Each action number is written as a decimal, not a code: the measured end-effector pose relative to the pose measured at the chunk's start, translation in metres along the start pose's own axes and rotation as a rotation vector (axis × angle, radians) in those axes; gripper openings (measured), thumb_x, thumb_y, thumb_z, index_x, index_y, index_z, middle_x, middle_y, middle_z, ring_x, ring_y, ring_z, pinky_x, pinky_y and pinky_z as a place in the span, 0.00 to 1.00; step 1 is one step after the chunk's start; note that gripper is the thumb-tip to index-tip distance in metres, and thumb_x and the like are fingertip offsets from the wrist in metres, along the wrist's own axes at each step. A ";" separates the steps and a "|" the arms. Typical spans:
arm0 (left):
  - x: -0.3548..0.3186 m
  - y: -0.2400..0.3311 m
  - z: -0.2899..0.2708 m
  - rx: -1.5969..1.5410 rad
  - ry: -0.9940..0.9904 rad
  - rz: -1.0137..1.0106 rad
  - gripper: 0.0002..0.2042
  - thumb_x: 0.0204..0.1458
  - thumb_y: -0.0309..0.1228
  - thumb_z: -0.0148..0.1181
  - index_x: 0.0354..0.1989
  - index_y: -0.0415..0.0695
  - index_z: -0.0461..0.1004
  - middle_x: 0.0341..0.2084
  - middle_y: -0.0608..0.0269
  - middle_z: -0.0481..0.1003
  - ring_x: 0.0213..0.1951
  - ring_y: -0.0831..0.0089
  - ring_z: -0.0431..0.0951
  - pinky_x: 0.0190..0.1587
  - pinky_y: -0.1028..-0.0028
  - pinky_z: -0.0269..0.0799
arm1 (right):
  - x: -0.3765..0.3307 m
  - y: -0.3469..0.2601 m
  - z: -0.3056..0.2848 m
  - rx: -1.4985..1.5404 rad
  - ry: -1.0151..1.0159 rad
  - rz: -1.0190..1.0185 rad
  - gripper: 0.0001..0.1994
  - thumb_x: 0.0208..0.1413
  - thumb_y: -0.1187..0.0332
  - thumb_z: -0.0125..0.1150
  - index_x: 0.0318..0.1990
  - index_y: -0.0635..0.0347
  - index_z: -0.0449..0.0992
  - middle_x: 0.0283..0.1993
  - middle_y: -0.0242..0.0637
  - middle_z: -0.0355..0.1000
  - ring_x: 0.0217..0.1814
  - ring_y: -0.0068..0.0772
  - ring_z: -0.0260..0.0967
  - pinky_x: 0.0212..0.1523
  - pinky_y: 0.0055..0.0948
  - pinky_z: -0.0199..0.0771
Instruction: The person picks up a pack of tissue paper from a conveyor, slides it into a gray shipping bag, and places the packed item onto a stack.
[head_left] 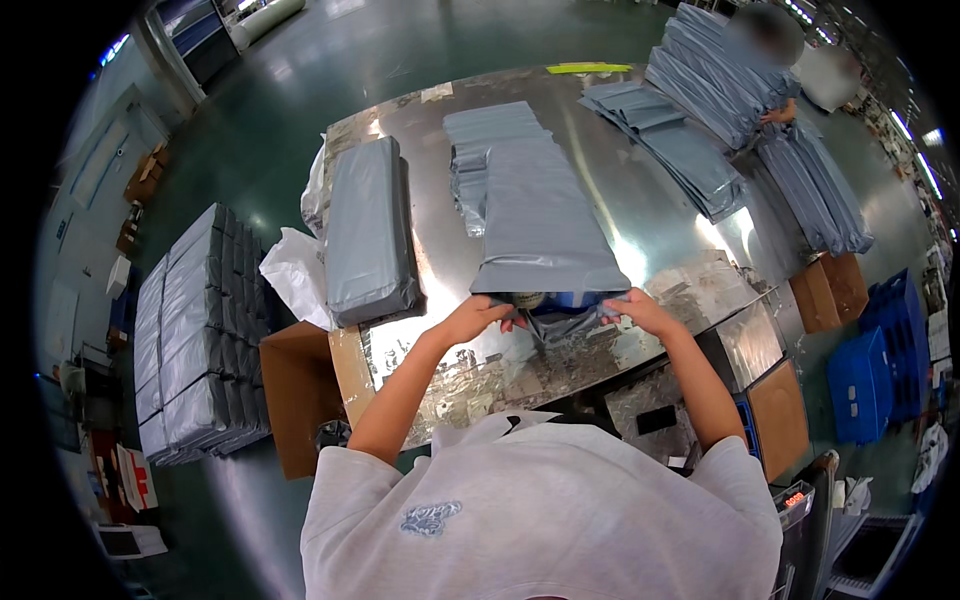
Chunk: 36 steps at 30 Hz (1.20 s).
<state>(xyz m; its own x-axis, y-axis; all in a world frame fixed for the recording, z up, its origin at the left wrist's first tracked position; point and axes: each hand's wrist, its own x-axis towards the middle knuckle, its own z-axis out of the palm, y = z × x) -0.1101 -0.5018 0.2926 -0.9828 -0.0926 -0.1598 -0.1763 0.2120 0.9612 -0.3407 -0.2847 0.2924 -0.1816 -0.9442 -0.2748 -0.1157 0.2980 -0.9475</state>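
A long grey plastic mailing bag [548, 220] lies on the metal table, its mouth toward me. Pinching the left corner of that mouth is my left hand [480, 318], fingers closed on the plastic. My right hand [638, 311] grips the opposite corner in the same way. Between them the mouth gapes, and something blue and pale [570, 299] shows inside; its kind I cannot make out. Part of another grey bag [468, 195] sticks out beneath on the left. Farther left rests a filled, closed grey package [364, 230], apart from my hands.
Flat grey bags [670, 145] lie at the table's far right, where another person's hand [780, 113] touches a larger pile. A tall stack of grey packages [190, 340] stands left of the table, near an open cardboard box [295, 400]. Blue crates [858, 385] sit at right.
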 end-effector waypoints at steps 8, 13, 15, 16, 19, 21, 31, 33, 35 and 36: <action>-0.014 0.020 0.005 -0.089 0.116 0.172 0.17 0.52 0.34 0.40 0.14 0.38 0.63 0.26 0.58 0.73 0.31 0.72 0.68 0.39 0.75 0.60 | -0.017 -0.057 0.023 -0.731 0.198 0.218 0.21 0.52 0.55 0.41 0.17 0.61 0.70 0.19 0.37 0.69 0.25 0.33 0.67 0.29 0.30 0.63; -0.004 -0.009 0.030 -0.159 0.074 0.078 0.15 0.51 0.34 0.41 0.21 0.36 0.69 0.19 0.64 0.70 0.26 0.76 0.66 0.33 0.77 0.61 | 0.008 -0.023 0.099 -1.150 0.151 -0.087 0.16 0.49 0.61 0.39 0.25 0.58 0.72 0.22 0.43 0.69 0.25 0.49 0.66 0.29 0.44 0.64; -0.011 -0.016 0.042 -0.058 0.059 -0.002 0.15 0.50 0.35 0.42 0.19 0.38 0.68 0.19 0.65 0.70 0.24 0.77 0.66 0.31 0.77 0.61 | 0.038 0.008 0.106 -0.869 0.199 -0.134 0.13 0.47 0.62 0.42 0.30 0.60 0.72 0.35 0.44 0.69 0.40 0.42 0.66 0.41 0.41 0.62; -0.014 -0.008 0.048 0.060 0.033 -0.020 0.15 0.50 0.36 0.42 0.19 0.39 0.68 0.18 0.64 0.70 0.24 0.77 0.65 0.30 0.77 0.61 | 0.051 0.020 0.102 -0.767 0.248 -0.180 0.13 0.47 0.62 0.43 0.32 0.59 0.71 0.36 0.44 0.69 0.41 0.42 0.65 0.43 0.40 0.61; -0.037 -0.041 0.057 0.013 0.051 -0.076 0.16 0.50 0.38 0.43 0.19 0.39 0.69 0.15 0.64 0.68 0.22 0.76 0.66 0.29 0.77 0.61 | 0.088 0.070 0.108 -0.850 0.437 -0.558 0.15 0.47 0.60 0.45 0.40 0.57 0.68 0.43 0.43 0.66 0.48 0.38 0.62 0.49 0.37 0.58; -0.049 -0.053 0.050 0.026 0.086 -0.149 0.17 0.50 0.38 0.43 0.18 0.38 0.69 0.14 0.64 0.68 0.21 0.75 0.66 0.29 0.76 0.61 | 0.101 0.069 0.109 -0.998 0.331 -0.424 0.16 0.46 0.60 0.45 0.43 0.54 0.67 0.44 0.42 0.66 0.47 0.41 0.62 0.48 0.36 0.60; -0.111 -0.215 0.046 0.074 0.205 -0.569 0.21 0.51 0.41 0.41 0.15 0.38 0.70 0.14 0.61 0.71 0.21 0.74 0.70 0.28 0.75 0.65 | 0.063 0.153 0.166 -0.780 -0.323 -0.021 0.16 0.47 0.60 0.46 0.43 0.54 0.66 0.43 0.43 0.65 0.43 0.43 0.64 0.43 0.36 0.62; -0.116 -0.211 0.052 0.088 0.139 -0.637 0.21 0.50 0.42 0.40 0.16 0.39 0.71 0.14 0.60 0.71 0.21 0.70 0.71 0.27 0.73 0.65 | 0.027 0.185 0.144 -0.650 -0.244 -0.183 0.14 0.47 0.60 0.49 0.41 0.54 0.67 0.36 0.40 0.68 0.37 0.41 0.66 0.37 0.33 0.65; -0.116 -0.189 0.061 0.185 0.116 -0.571 0.20 0.50 0.42 0.41 0.16 0.39 0.71 0.14 0.59 0.71 0.21 0.69 0.71 0.27 0.73 0.65 | -0.009 0.196 0.122 -0.557 0.057 -0.207 0.13 0.44 0.59 0.53 0.36 0.55 0.68 0.28 0.36 0.68 0.30 0.38 0.66 0.30 0.29 0.65; -0.111 -0.180 0.064 0.233 0.104 -0.532 0.20 0.49 0.42 0.41 0.16 0.40 0.71 0.14 0.59 0.71 0.21 0.68 0.70 0.27 0.73 0.65 | -0.029 0.178 0.112 -0.540 0.262 -0.120 0.13 0.43 0.58 0.56 0.32 0.56 0.68 0.23 0.35 0.67 0.26 0.36 0.65 0.26 0.28 0.65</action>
<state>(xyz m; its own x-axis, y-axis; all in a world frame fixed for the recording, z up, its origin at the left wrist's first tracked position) 0.0274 -0.4669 0.1226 -0.7477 -0.3370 -0.5721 -0.6623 0.3179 0.6784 -0.2468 -0.2203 0.1136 -0.3628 -0.9301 -0.0572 -0.6162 0.2854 -0.7341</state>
